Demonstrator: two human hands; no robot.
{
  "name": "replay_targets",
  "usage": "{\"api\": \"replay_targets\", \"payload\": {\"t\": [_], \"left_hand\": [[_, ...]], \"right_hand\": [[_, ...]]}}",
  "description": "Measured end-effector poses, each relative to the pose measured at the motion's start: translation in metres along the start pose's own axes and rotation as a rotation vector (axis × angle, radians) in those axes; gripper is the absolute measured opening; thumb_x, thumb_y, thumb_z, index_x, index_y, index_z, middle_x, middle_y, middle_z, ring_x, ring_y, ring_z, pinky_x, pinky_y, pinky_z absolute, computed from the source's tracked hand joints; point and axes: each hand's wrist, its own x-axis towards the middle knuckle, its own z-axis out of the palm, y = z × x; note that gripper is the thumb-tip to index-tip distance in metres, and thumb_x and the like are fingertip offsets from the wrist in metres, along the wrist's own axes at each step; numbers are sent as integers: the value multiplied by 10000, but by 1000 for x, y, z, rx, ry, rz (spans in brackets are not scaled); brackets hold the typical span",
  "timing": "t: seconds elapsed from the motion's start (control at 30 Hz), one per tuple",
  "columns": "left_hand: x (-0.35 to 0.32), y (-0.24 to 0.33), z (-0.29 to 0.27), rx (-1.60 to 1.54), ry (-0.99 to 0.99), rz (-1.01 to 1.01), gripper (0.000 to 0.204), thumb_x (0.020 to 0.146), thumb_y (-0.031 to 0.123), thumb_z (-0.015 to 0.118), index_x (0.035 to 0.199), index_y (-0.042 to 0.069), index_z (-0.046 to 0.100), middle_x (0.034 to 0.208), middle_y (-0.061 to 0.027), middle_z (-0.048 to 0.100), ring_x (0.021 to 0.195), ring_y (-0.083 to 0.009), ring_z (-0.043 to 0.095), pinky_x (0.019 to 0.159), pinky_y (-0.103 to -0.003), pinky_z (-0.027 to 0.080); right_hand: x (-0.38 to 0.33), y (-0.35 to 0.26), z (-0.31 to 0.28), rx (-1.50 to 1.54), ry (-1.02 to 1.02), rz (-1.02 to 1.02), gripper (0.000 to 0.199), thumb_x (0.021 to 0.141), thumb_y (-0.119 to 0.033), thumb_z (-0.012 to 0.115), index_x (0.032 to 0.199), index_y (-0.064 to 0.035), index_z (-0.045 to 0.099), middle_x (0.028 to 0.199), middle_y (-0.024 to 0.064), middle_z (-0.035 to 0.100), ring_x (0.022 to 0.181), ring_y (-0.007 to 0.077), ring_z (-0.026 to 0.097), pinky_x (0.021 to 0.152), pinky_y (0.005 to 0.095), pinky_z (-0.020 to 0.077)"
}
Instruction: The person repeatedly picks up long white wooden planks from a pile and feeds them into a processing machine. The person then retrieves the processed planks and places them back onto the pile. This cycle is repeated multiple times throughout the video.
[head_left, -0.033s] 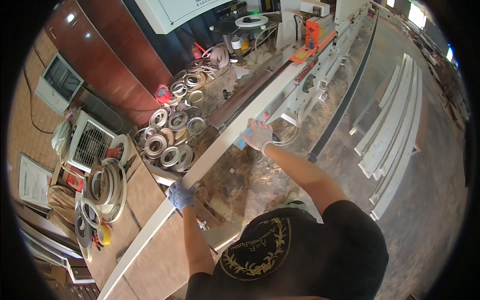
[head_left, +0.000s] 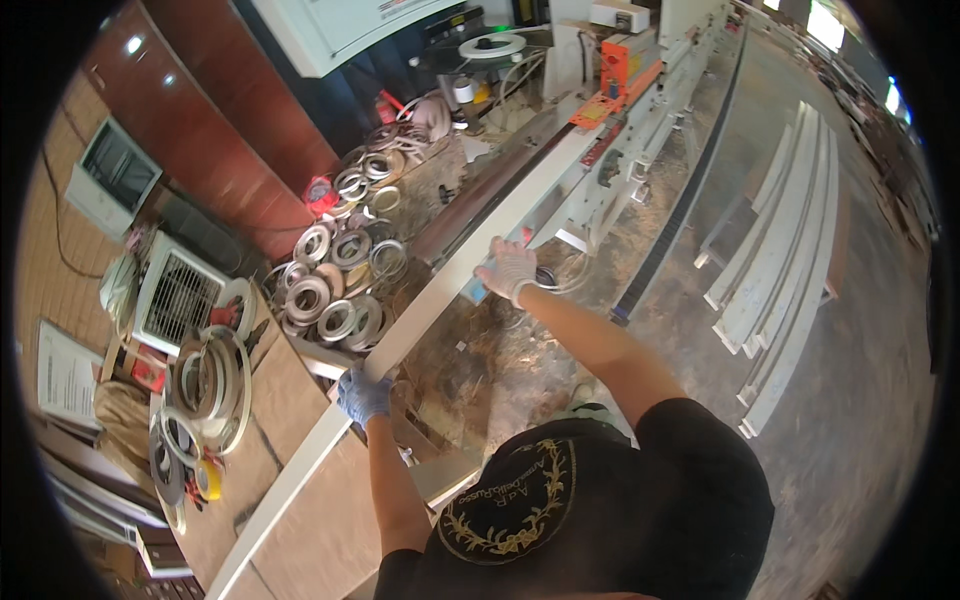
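A long, narrow white board (head_left: 430, 308) runs diagonally from the edge banding machine (head_left: 610, 100) at the upper right, across a brown worktable (head_left: 325, 515), to the lower left. My left hand (head_left: 363, 395), in a blue-grey glove, is closed around the board near the table's corner. Farther along, my right hand (head_left: 512, 268), in a whitish glove, is at the board's right edge. Its fingers are closed over a small light-blue piece (head_left: 473, 290) pressed against that edge; its kind cannot be made out.
Many edge-banding rolls (head_left: 308, 298) lie on the floor left of the board. More rolls (head_left: 205, 375) and a yellow tape roll (head_left: 208, 480) sit on the worktable. A stack of white strips (head_left: 785, 250) lies at right, beyond a long dark rail (head_left: 690, 190).
The view has shifted slightly. My right hand and the light-blue piece sit a little farther left along the board's edge. My left hand keeps its hold on the board.
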Motion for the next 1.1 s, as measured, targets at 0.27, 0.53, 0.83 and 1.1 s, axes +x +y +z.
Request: {"api": "replay_targets", "payload": {"t": [0.27, 0.53, 0.83, 1.1], "left_hand": [[10, 9, 12, -57, -1, 13, 763, 526, 437, 865, 1199, 180, 612, 1140, -94, 592, 1101, -300, 545, 928, -438, 458], [18, 21, 14, -71, 47, 17, 727, 540, 419, 861, 1182, 200, 599, 1161, -94, 600, 1105, -310, 545, 930, -444, 450], [26, 24, 17, -68, 49, 11, 753, 508, 508, 851, 1158, 199, 626, 1118, -54, 627, 1095, -285, 544, 930, -450, 433], [31, 46, 19, -114, 42, -21, 757, 486, 487, 862, 1162, 236, 633, 1180, -57, 587, 1104, -288, 531, 940, -442, 423]], "right_hand": [[29, -20, 41, -44, 55, 98, 855, 854, -545, 501, 1487, -45, 220, 1515, 240, 242, 1426, 354, 198, 1132, 569, 122], [52, -3, 56, -139, 207, 26, 823, 865, -573, 464, 1471, -54, 260, 1484, 285, 250, 1411, 396, 179, 1122, 581, 76], [56, 0, 50, -208, 259, -20, 822, 867, -597, 449, 1460, -54, 277, 1470, 287, 266, 1399, 391, 200, 1115, 568, 87], [71, 13, 33, -199, 249, -46, 800, 878, -580, 443, 1456, -49, 288, 1443, 316, 293, 1376, 428, 220, 1122, 540, 105]]}}
